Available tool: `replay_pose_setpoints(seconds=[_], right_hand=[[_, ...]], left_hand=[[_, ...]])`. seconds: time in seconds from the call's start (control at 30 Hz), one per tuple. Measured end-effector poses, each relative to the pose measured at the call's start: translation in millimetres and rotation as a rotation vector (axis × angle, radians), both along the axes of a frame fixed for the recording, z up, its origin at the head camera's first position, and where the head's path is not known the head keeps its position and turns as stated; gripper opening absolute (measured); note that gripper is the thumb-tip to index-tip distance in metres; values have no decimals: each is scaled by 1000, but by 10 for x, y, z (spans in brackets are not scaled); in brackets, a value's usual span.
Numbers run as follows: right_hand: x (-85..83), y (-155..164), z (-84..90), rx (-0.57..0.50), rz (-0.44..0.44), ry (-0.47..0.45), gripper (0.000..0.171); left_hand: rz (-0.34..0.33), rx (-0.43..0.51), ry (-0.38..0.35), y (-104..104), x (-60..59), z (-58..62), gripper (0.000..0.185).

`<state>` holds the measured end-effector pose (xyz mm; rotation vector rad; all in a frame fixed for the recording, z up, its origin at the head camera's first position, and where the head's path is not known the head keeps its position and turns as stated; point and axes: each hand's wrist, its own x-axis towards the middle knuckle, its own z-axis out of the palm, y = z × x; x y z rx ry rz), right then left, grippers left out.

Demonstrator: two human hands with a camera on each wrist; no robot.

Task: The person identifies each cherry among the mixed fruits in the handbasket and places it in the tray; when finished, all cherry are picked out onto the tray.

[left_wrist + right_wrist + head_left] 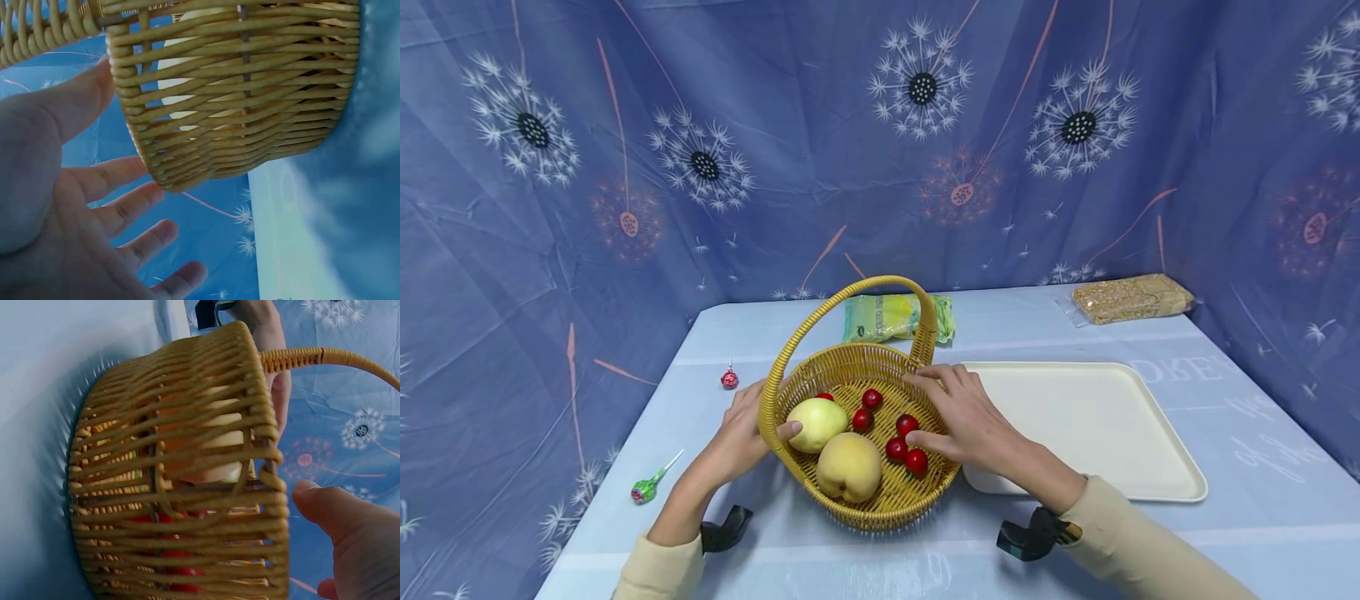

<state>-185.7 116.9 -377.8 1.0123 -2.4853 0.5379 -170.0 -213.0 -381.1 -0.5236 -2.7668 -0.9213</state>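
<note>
A yellow wicker basket (880,518) with a tall arched handle stands on the table between both hands. Inside lie a pale yellow-green fruit (817,423), a yellow peach-like fruit (849,468) and several dark red cherries (897,450). My left hand (739,435) is at the basket's left side, thumb over the rim; in the left wrist view its other fingers (140,244) spread loosely beside the wicker. On the right, my right hand (972,417) hovers at the rim with fingers extended and thumb above the cherries. The right wrist view shows that thumb (337,509) apart from the rim.
A cream tray (1082,425) lies right of the basket. Behind stand a green-yellow packet (887,317) and, at the back right, a clear bag of grain-like food (1131,298). On the left lie a red lollipop (729,379) and a green lollipop (644,489).
</note>
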Motion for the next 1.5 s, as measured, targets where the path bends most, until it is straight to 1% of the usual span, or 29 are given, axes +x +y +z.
replay_pose_setpoints(seconds=[0.2,0.43,0.7,0.93,1.17,1.37,1.5], right_hand=[[-11,-103,-58,43,57,-45,71],[-51,-168,-87,91,122,-120,62],[-94,-191,-76,144,165,-226,53],[-128,-229,-66,196,213,-284,48],[-182,-310,-78,261,223,-388,43],[-205,-356,-89,305,216,-426,40],[-213,-380,-101,334,207,-432,39]], left_hand=[[-10,47,-26,-50,37,-48,70],[-3,97,-79,-97,74,-80,66],[-6,113,-101,-97,92,-86,65],[-4,137,-167,-106,99,-96,68],[2,148,-190,-117,95,-119,67],[-6,153,-188,-120,90,-133,69],[-18,165,-178,-125,85,-140,68]])
